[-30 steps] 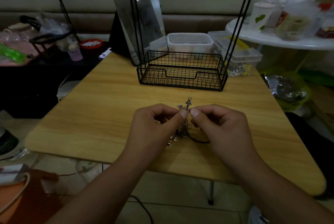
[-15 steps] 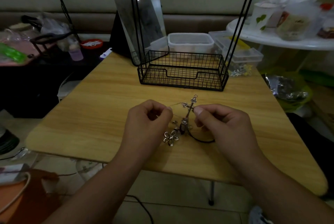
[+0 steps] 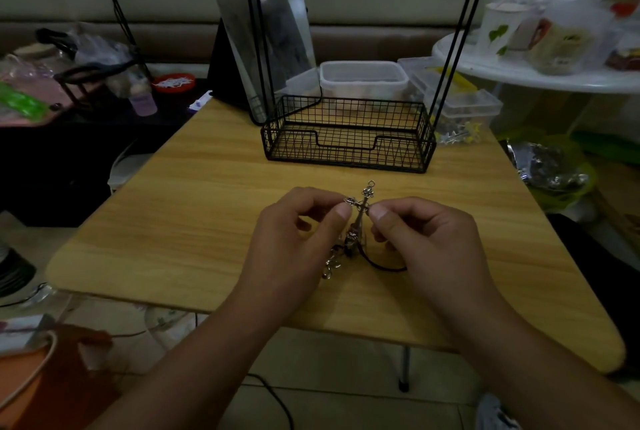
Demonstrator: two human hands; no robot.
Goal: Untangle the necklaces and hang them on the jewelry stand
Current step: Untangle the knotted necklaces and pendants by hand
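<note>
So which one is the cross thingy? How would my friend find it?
Start at the wooden table and go forward from the black wire basket to the two hands. Between the left hand and right hand a silver cross pendant sticks up, pinched from both sides. Unlike the flower charm below, it points upward with a ring on top.

Two hands work over one wooden table: the left hand and the right hand. Between them sits one tangle of necklaces; how many strands it holds cannot be told, but one cross pendant and one flower pendant show. At the far side stand one black wire jewelry stand, one mirror and three clear plastic containers.
</note>
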